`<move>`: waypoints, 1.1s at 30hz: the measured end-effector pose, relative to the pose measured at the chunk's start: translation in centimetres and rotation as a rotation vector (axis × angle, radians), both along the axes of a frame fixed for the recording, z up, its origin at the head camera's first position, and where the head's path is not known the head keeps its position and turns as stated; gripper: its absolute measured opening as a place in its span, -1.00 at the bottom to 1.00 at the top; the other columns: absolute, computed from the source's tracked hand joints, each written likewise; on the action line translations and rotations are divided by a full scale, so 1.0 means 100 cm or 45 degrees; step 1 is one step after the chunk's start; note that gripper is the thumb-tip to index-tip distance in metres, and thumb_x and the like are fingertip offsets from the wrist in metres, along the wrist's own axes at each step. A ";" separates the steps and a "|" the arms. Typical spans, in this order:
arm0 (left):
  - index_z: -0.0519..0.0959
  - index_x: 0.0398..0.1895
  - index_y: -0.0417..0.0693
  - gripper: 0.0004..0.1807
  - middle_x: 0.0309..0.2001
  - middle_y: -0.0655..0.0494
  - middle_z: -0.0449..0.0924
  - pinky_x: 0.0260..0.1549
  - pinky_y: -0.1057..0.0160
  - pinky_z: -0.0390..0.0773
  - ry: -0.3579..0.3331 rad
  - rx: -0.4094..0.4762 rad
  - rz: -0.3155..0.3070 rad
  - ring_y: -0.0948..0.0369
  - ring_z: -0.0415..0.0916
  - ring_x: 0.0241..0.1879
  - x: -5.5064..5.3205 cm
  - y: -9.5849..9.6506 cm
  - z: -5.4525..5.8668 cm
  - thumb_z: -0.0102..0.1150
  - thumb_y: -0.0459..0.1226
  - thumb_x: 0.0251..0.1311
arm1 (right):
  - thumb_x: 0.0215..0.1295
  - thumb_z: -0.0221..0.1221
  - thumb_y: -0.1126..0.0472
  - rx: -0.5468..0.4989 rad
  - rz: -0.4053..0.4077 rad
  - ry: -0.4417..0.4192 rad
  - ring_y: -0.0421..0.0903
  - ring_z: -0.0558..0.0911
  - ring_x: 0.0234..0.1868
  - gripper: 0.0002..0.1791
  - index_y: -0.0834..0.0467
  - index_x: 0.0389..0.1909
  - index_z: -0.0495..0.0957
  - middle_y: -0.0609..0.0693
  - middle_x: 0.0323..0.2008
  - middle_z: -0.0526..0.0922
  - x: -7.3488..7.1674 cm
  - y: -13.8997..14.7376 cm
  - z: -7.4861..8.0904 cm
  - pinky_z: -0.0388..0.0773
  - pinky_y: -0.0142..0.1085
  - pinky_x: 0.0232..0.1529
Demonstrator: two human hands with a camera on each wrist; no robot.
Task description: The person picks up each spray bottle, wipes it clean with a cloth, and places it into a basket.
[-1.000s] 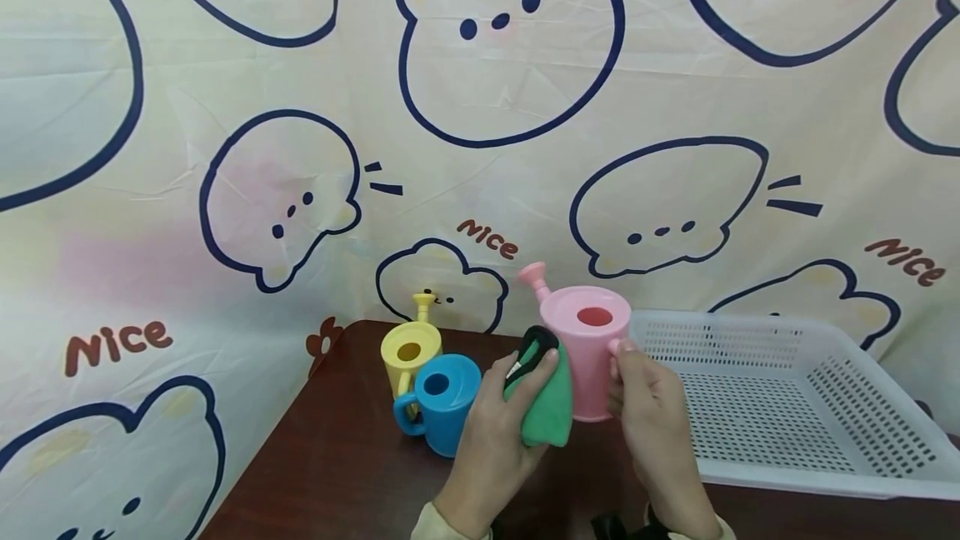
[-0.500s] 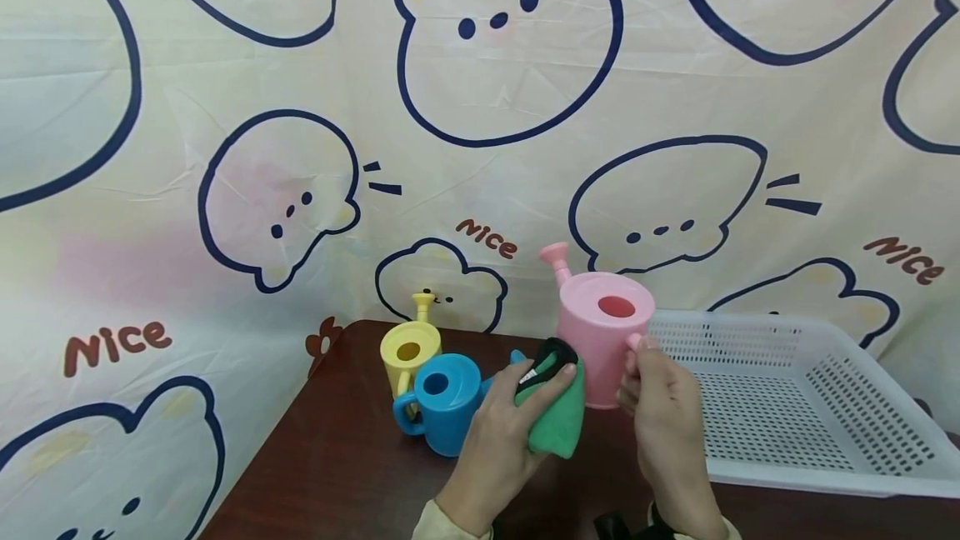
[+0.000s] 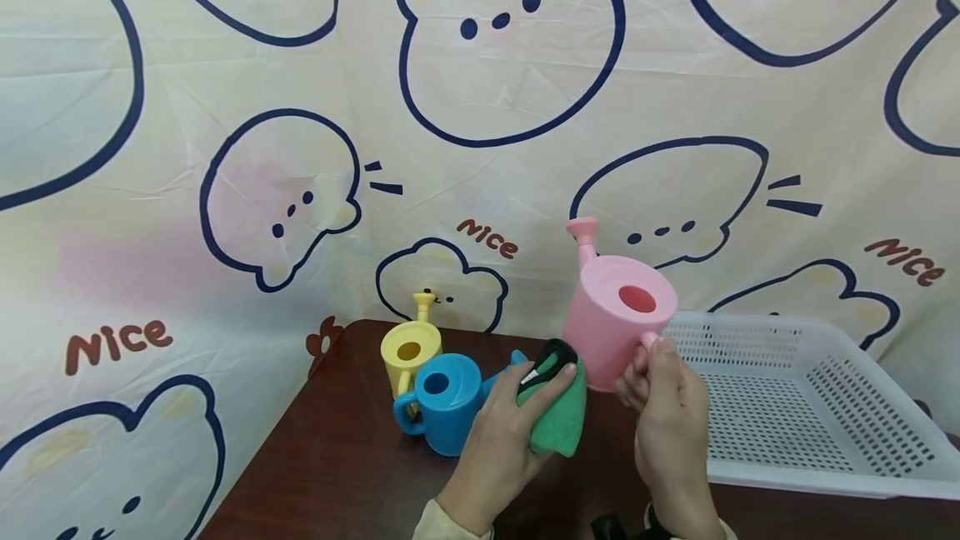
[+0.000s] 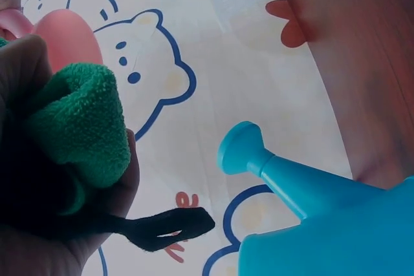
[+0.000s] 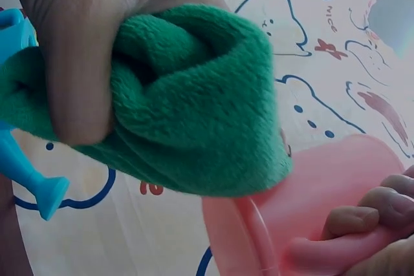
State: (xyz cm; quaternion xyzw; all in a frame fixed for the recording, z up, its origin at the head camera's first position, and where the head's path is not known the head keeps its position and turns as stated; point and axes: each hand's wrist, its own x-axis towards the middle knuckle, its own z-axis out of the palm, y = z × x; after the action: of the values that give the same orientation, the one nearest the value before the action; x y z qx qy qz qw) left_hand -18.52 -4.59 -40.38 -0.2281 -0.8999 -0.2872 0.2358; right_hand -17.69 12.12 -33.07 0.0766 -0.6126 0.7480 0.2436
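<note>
In the head view my left hand (image 3: 498,444) grips a folded green towel (image 3: 562,419), which has a black strap (image 3: 546,361) over its top. My right hand (image 3: 671,423) holds a pink watering can (image 3: 607,323) by its handle, raised and tilted, its spout up and to the left. The towel is close to the can's lower side; whether they touch I cannot tell. The right wrist view shows fingers curled round the pink handle (image 5: 330,253). Left of my left hand stands a blue watering can (image 3: 450,415), with a yellow watering can (image 3: 397,348) behind it.
A white perforated plastic basket (image 3: 780,482) stands on the right of the dark brown table (image 3: 322,473), just beyond my right hand. A printed curtain (image 3: 480,182) hangs behind and to the left of the table.
The pink watering can has risen and shifted right, tilting more, in my right hand. My left hand moved slightly right with the towel, then stayed nearly still. The blue can's spout has come into view.
</note>
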 end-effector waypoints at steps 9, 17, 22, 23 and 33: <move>0.26 0.58 0.58 0.11 0.37 0.04 0.46 0.10 -0.05 0.74 -0.086 -0.032 -0.136 0.05 0.53 0.25 0.003 0.006 -0.001 0.68 -0.22 0.00 | 0.74 -0.19 0.11 -0.003 0.066 0.093 -0.01 0.20 -0.60 -0.51 0.35 -0.41 0.29 0.05 -0.63 0.18 -0.002 -0.005 -0.003 0.26 -0.23 -0.48; 0.21 0.60 0.56 0.17 0.38 0.00 0.46 0.09 -0.09 0.74 -0.057 -0.008 -0.057 0.01 0.55 0.25 0.004 0.013 -0.002 0.71 -0.20 -0.05 | 0.75 -0.20 0.10 0.105 0.045 0.030 -0.02 0.33 -0.50 -0.50 0.40 -0.36 0.34 0.04 -0.57 0.27 0.000 -0.005 -0.003 0.38 -0.30 -0.37; 0.24 0.60 0.51 0.18 0.34 -0.05 0.48 0.05 -0.08 0.76 0.037 0.086 0.022 -0.01 0.57 0.23 0.004 0.012 -0.001 0.72 -0.23 -0.08 | 0.74 -0.17 0.13 0.246 0.074 0.022 -0.02 0.31 -0.55 -0.52 0.37 -0.37 0.40 0.05 -0.61 0.26 -0.002 -0.004 -0.005 0.35 -0.30 -0.46; 0.24 0.60 0.50 0.17 0.33 -0.06 0.49 0.04 -0.08 0.76 0.056 0.105 0.032 -0.01 0.58 0.22 0.004 0.011 -0.001 0.72 -0.23 -0.08 | 0.74 -0.16 0.13 0.277 0.081 0.015 -0.03 0.30 -0.57 -0.53 0.35 -0.38 0.41 0.05 -0.62 0.25 -0.002 -0.004 -0.005 0.33 -0.30 -0.50; 0.27 0.58 0.47 0.16 0.31 -0.09 0.49 -0.01 -0.12 0.77 0.110 0.182 0.044 -0.04 0.60 0.20 0.005 0.006 0.004 0.72 -0.31 -0.10 | 0.72 -0.09 0.04 0.485 0.143 -0.129 -0.08 0.21 -0.67 -0.51 0.27 -0.41 0.43 -0.01 -0.70 0.21 -0.003 0.001 -0.006 0.22 -0.29 -0.62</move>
State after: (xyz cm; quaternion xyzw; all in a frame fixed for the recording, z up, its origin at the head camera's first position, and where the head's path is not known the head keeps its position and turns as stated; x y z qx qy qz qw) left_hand -17.98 -4.00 -39.94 -0.2072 -0.8699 -0.3366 0.2950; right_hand -18.02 12.21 -33.67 0.1174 -0.7492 0.6340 0.1514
